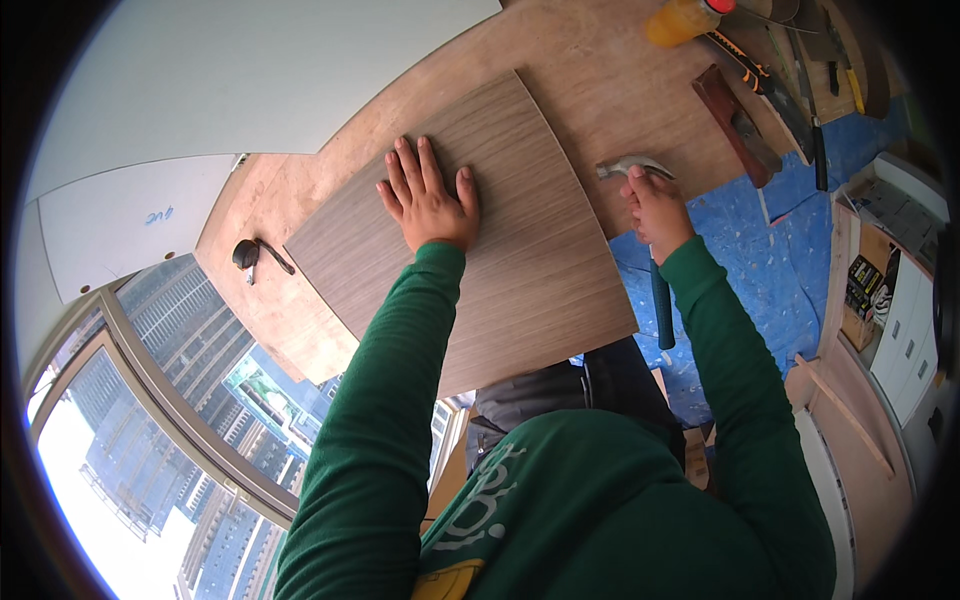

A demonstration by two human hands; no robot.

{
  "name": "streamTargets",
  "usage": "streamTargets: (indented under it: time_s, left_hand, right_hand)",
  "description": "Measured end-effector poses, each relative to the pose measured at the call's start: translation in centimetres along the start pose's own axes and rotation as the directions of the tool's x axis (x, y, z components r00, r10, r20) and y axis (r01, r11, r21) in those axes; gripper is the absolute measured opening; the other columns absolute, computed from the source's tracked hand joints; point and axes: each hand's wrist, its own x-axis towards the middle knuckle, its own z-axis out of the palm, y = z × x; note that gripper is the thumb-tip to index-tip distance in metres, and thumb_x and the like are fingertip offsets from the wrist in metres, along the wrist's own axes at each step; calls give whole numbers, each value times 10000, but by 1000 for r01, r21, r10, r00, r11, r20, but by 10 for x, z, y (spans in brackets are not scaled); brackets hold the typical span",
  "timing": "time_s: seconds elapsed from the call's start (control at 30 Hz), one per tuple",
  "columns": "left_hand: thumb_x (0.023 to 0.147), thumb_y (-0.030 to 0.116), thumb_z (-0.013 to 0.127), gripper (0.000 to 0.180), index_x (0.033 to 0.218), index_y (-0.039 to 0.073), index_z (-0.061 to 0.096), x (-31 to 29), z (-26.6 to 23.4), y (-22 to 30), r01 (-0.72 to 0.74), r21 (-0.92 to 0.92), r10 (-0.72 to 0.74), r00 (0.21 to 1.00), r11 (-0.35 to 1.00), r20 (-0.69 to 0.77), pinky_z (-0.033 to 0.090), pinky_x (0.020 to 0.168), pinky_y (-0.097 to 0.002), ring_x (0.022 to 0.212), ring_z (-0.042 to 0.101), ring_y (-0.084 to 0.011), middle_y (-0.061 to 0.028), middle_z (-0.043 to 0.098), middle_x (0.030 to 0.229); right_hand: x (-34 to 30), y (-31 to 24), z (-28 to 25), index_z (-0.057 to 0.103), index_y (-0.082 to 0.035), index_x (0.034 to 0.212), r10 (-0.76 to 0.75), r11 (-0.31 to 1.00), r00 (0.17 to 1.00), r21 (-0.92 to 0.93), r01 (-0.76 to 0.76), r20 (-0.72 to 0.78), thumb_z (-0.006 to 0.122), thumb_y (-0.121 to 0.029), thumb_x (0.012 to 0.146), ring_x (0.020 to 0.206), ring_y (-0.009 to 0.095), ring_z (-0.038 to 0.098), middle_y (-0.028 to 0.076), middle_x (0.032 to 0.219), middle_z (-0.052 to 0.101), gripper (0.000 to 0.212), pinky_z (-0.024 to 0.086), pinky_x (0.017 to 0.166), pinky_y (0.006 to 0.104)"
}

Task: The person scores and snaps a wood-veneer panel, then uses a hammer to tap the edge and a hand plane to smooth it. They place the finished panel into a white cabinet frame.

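A brown wood-grain panel (530,250) lies flat on the plywood worktop (590,60), its near edge reaching toward my body. My left hand (432,205) rests on the panel with the palm down and the fingers spread. To the right of the panel, my right hand (655,212) is closed round a claw hammer (661,300), close under its head. The metal head shows above my fist, over the worktop's edge. Its dark grip hangs down below my hand, above the blue floor covering.
A tape measure (245,254) lies on the worktop at the left. At the far right are a reddish-brown wooden hand plane (735,125), a yellow-and-black utility knife (738,58), saws and an orange bottle (684,22). White panels (230,70) stand at the far left. Blue sheeting (770,255) covers the floor.
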Motion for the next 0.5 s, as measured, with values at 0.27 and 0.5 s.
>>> streamTargets:
  time_s: [0.27, 0.5]
  left_hand:
    - [1046, 527, 452, 750, 1659, 115, 322, 0, 0, 0, 0, -10, 0, 1000, 1000, -3, 26, 1303, -561, 1633, 132, -348, -141, 200, 1760]
    - [1044, 527, 451, 750, 1658, 116, 324, 0, 0, 0, -2, -3, 2, 1000, 1000, -8, 31, 1302, -559, 1630, 141, -351, -147, 204, 1758]
  right_hand:
    - [0, -4, 9, 570, -130, 871, -38, 996, 994, 75, 46, -106, 584, -499, 1078, 475, 31, 318, -67, 639, 417, 424, 241, 408, 239]
    - [-1, 6, 20, 587, -85, 913, -22, 1000, 1000, -11, 22, 1, 567, -448, 1093, 542, 48, 366, -48, 679, 445, 405, 290, 465, 251]
